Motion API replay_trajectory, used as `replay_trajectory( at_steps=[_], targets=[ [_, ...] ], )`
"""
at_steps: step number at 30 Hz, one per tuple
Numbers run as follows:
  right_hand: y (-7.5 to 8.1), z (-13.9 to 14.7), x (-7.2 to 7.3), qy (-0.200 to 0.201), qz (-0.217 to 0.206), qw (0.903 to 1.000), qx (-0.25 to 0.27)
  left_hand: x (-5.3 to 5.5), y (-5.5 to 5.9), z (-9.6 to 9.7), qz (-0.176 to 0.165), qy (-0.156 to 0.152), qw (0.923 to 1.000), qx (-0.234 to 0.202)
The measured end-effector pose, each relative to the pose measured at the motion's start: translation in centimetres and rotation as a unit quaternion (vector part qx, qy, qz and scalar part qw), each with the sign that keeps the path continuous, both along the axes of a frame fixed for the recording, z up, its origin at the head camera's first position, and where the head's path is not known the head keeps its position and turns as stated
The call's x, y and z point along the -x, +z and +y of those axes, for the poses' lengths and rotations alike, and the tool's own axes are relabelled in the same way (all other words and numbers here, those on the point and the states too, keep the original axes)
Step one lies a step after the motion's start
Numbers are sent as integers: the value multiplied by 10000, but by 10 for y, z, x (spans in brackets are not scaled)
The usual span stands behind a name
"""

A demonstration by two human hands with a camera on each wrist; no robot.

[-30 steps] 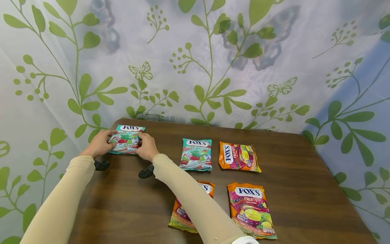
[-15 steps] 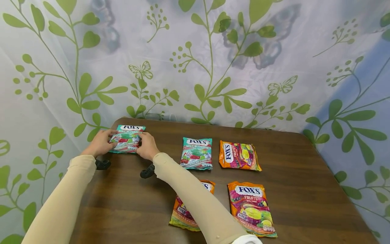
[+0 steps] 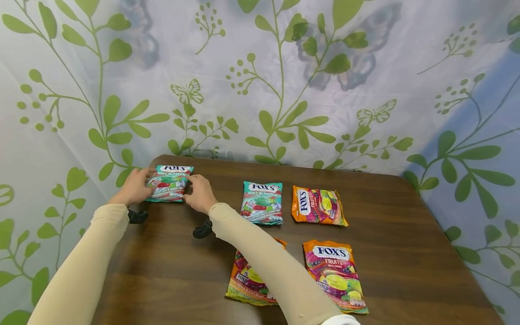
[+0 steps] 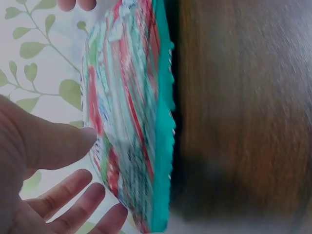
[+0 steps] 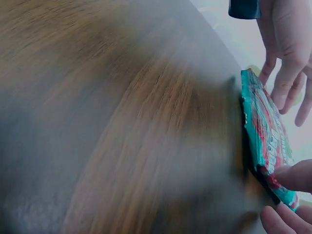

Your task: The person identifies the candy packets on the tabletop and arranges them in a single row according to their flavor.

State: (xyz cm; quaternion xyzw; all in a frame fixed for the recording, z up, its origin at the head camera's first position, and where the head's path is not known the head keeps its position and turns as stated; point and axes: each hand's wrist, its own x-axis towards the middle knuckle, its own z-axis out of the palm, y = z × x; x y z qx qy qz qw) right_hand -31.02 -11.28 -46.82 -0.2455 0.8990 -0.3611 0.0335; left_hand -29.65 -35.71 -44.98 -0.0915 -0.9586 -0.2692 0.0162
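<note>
The teal packet (image 3: pixel 169 182) at the counter's far left corner reads "FOX'S MINT BLOSSOM", as does its teal neighbour (image 3: pixel 262 208); the near-right orange packet (image 3: pixel 334 274) reads "FOX'S FRUITS".

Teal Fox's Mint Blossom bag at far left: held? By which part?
Yes. The left hand holds the teal Fox's Mint Blossom bag at its left edge, the right hand at its right edge; it lies flat on the table.
</note>
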Motion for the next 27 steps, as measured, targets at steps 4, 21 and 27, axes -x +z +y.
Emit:
replay_trajectory(
  at_steps=[4,21,27],
  targets=[
    [4,9,-4,-41,-12,9999,129,0,4,9,85,5,10000,-40],
    [24,61,-27,169,102,9990,400,-8,33,62,210,-544,9978,-318],
    [32,78,-34,307,101,9989,348,-14,38,80,219,-808,9952,-510]
  ],
)
